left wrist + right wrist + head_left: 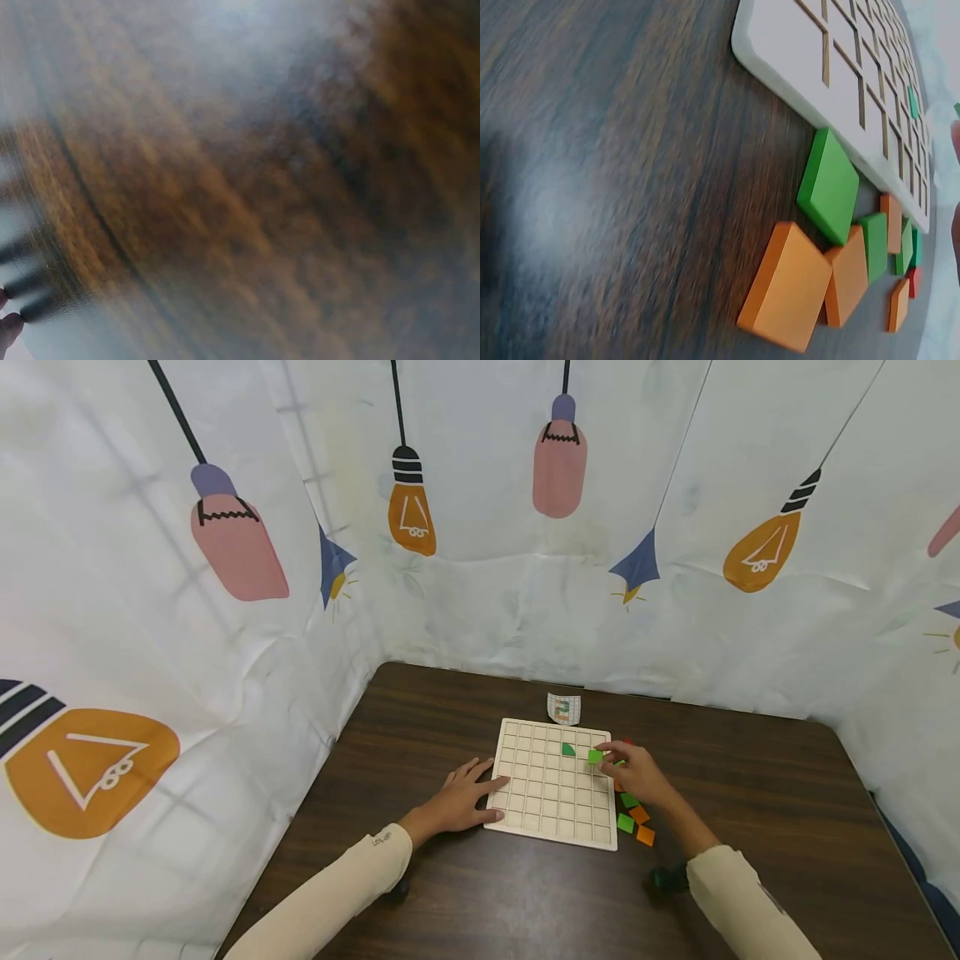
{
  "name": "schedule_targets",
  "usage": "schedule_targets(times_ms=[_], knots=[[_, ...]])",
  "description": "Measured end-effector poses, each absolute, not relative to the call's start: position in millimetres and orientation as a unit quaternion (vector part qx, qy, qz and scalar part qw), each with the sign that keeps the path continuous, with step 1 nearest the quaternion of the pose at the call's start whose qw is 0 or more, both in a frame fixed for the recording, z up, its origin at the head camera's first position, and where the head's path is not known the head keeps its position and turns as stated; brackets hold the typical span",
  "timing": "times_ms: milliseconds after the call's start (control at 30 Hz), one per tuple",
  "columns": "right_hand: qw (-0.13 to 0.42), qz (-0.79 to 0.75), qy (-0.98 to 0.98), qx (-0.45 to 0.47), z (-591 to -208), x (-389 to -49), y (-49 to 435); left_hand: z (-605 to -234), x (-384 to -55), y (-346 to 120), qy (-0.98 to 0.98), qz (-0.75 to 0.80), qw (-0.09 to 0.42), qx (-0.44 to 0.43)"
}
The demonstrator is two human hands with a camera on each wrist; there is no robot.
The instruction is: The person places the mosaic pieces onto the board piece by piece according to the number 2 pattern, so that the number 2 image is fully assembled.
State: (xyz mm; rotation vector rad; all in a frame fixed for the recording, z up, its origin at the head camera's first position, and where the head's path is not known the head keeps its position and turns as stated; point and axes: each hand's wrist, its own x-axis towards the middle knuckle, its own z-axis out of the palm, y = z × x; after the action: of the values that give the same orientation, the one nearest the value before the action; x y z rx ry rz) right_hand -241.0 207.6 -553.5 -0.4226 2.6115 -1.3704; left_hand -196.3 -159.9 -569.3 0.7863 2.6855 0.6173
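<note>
A pale board [555, 785] with a grid of grooved squares lies on the table. One dark green quarter-round tile [568, 749] sits in a square in its upper part. My right hand [636, 774] pinches a light green square tile [595, 757] over the board's upper right side. At the board's left edge my left hand [459, 798] rests with fingers spread, fingertips on the rim. In the left wrist view only a few fingertips [10, 327] show at the lower left corner.
Loose green tiles [829, 187] and orange tiles [787, 289] lie along the board's right edge, with a red one [914, 282] farther off. Behind the board is a small printed pattern card [564, 709]. A patterned white curtain [480, 602] hangs around the dark wooden table [757, 793].
</note>
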Motion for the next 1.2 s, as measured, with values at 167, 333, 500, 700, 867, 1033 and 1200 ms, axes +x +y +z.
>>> schedule_targets(times_ms=[167,333,500,700,867,1033,1200], knots=[[0.091,-0.476,0.861,-0.152,-554,-245,200,-571,-197,-161,0.928,0.212,0.137,0.273],[0.092,-0.481,0.857,-0.157,-555,-247,194,-571,-197,-161,0.927,0.213,0.134,0.277],[0.103,-0.491,0.853,-0.147,-557,-251,187,-571,-197,-161,0.927,0.214,0.131,0.277],[0.119,-0.51,0.841,-0.138,-559,-256,178,-570,-196,-161,0.928,0.213,0.133,0.276],[0.115,-0.51,0.84,-0.148,-561,-258,174,-568,-196,-160,0.928,0.211,0.136,0.275],[0.114,-0.509,0.839,-0.152,-562,-259,172,-567,-195,-159,0.928,0.211,0.138,0.273],[0.111,-0.497,0.849,-0.141,-564,-261,169,-566,-195,-159,0.929,0.211,0.138,0.271]])
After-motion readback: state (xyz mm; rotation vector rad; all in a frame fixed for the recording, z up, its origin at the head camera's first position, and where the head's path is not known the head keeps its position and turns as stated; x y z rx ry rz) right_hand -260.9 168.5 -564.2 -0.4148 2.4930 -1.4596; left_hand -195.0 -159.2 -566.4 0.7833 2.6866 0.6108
